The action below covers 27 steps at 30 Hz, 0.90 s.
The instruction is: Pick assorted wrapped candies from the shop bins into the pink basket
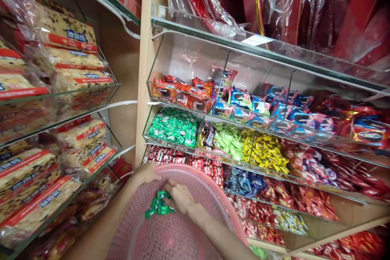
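Observation:
A pink perforated plastic basket (225, 207) is below me, in front of the candy shelves. My left hand (148, 172) is closed on its far left rim, fingers curled over the edge. Over the basket's opening, my right hand (180, 196) has its fingers bent around a small bunch of green-wrapped candies (160, 205). Some of these candies stick out to the left of the fingers. The fingertips are partly hidden behind the candies and the hand. Just beyond the basket, a clear bin holds a heap of similar green-wrapped candies (172, 128).
Glass-fronted shelves hold yellow-wrapped candies (268, 150), light-green packets (228, 140) and red-orange snack packs (183, 91). On the left, packaged pastry bars (70, 34) fill angled shelves. A wooden post (141, 69) divides the two sides. Red items in clear plastic (210, 0) sit above.

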Available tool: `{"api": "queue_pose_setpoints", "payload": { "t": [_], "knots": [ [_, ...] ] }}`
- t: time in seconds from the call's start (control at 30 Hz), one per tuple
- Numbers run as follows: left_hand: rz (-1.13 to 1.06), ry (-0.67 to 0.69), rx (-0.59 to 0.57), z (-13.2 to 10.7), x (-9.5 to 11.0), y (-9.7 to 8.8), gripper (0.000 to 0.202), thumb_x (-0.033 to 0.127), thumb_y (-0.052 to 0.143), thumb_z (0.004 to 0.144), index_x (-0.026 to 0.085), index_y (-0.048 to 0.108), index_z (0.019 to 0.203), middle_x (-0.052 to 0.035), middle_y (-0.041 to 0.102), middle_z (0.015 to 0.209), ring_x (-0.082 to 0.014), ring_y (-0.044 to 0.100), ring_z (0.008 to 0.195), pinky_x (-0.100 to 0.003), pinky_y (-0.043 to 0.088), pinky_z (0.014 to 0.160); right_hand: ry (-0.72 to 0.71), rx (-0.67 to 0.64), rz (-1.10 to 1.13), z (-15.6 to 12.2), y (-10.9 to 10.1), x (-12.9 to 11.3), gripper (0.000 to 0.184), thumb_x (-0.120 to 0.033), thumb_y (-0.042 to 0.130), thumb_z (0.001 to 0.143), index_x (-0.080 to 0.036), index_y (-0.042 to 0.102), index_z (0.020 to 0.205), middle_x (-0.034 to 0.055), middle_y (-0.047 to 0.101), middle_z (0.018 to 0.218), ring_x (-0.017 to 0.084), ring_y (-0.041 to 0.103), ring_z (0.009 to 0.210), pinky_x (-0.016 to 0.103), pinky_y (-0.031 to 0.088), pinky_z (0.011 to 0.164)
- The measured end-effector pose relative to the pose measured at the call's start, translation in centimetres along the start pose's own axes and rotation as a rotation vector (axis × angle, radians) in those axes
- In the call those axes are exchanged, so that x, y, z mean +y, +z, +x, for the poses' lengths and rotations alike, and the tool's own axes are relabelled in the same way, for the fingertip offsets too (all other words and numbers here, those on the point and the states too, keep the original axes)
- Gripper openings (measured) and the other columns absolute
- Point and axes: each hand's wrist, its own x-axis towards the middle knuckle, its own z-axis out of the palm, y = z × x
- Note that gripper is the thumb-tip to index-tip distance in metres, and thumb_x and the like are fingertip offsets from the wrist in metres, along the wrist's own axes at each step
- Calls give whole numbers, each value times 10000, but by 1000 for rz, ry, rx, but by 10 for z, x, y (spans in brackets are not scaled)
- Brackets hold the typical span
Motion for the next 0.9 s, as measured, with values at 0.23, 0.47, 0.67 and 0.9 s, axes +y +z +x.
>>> {"api": "queue_pose_setpoints", "payload": {
  "t": [0.23, 0.47, 0.67, 0.9],
  "knots": [
    [22, 2, 17, 2, 1, 1, 363, 483, 604, 568, 212, 636, 809, -44, 689, 810, -181, 618, 723, -223, 338, 513, 70, -51, -82, -10, -10, 20, 211, -285, 462, 802, -217, 525, 992, 53, 554, 1030, 170, 580, 863, 251, 429, 691],
    [13, 25, 12, 3, -1, 3, 387, 487, 604, 572, 217, 634, 847, -43, 691, 816, -188, 620, 740, -224, 355, 530, 84, -59, -96, -8, -6, 16, 260, -267, 429, 824, -217, 495, 1071, 70, 563, 1055, 187, 588, 880, 284, 439, 716],
    [3, 36, 10, 3, -2, 5, 381, 477, 597, 574, 209, 632, 843, -38, 687, 801, -177, 615, 731, -218, 345, 525, 104, -28, -109, -10, -4, 11, 250, -300, 446, 821, -215, 490, 1052, 64, 581, 1017, 200, 586, 886, 284, 437, 702],
    [27, 10, 20, 7, -8, 9, 382, 478, 601, 567, 205, 635, 833, -43, 690, 808, -178, 615, 714, -221, 340, 518, 109, 31, -39, -15, 1, -2, 237, -330, 428, 838, -223, 486, 1042, 52, 590, 1005, 180, 580, 911, 259, 424, 717]
  ]
}}
